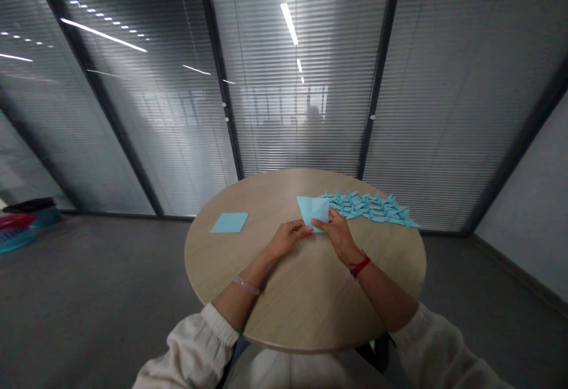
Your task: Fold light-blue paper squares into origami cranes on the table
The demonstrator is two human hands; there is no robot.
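Note:
Between my two hands a sheet of light-blue origami paper (314, 206) is held up above the table, with a faint crease running down it. My left hand (287, 238) pinches its lower left corner between thumb and fingers. On the other side, my right hand (339, 232) grips the right edge, the thumb lying across the front and the fingers behind, partly hidden. Just beyond my right hand lie several folded blue paper cranes (370, 206), grouped in close rows. A flat stack of blue square paper (229, 222) rests on the table to the left.
The round wooden table (306, 294) stands close to a glass partition (284, 81) with blinds. On the floor at far left are a dark-rimmed blue bin (44, 214) and a red-and-blue container (16, 232). A white wall (528, 199) rises on the right.

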